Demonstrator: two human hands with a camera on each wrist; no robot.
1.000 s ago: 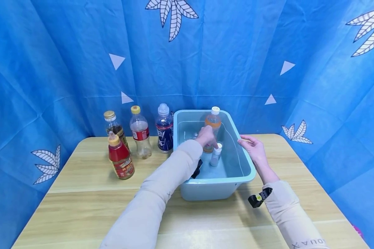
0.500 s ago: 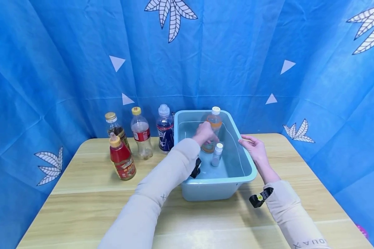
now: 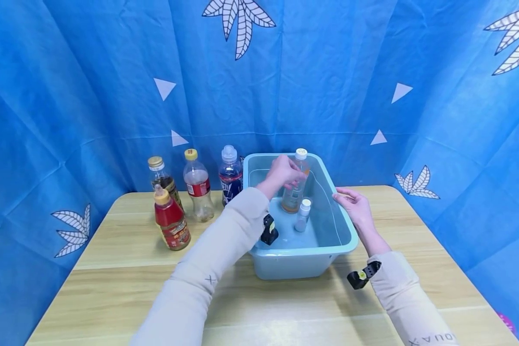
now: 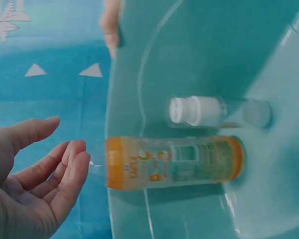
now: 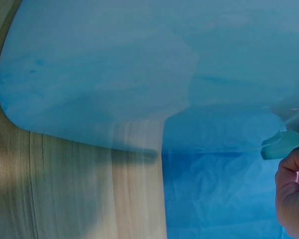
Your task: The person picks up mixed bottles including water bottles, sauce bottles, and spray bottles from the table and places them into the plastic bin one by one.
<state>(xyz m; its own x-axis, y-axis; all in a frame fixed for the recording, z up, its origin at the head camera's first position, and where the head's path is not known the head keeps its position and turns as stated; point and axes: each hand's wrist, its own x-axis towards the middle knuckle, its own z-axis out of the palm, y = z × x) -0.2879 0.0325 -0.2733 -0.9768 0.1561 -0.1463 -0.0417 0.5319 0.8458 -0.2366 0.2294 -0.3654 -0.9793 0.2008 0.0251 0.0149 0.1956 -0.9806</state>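
A light-blue plastic tub [image 3: 304, 251] stands on the table. Inside it, upright, are a clear drink bottle with orange bands and a white cap [image 3: 290, 198] and a small clear bottle with a white cap [image 3: 302, 222]. My left hand [image 3: 284, 172] is over the tub, level with the upper part of the drink bottle. In the left wrist view the left hand [image 4: 47, 174] has thumb and loosely bent fingers apart, fingertips near the drink bottle's neck, nothing held. My right hand [image 3: 355, 207] grips the tub's right rim; the right wrist view shows its thumb and finger [image 5: 295, 186] at that rim.
Left of the tub stand a sports-cap bottle with a dark label [image 3: 230, 182], a cola bottle with a yellow cap [image 3: 197, 190], a gold-capped bottle of dark liquid [image 3: 163, 180] and a red squeeze bottle [image 3: 171, 223]. A blue curtain [image 3: 328, 96] hangs behind the table.
My left hand has come up and back from beside the small bottle inside the tub, and its fingers have spread. The small bottle stays standing there. My right hand keeps its grip.
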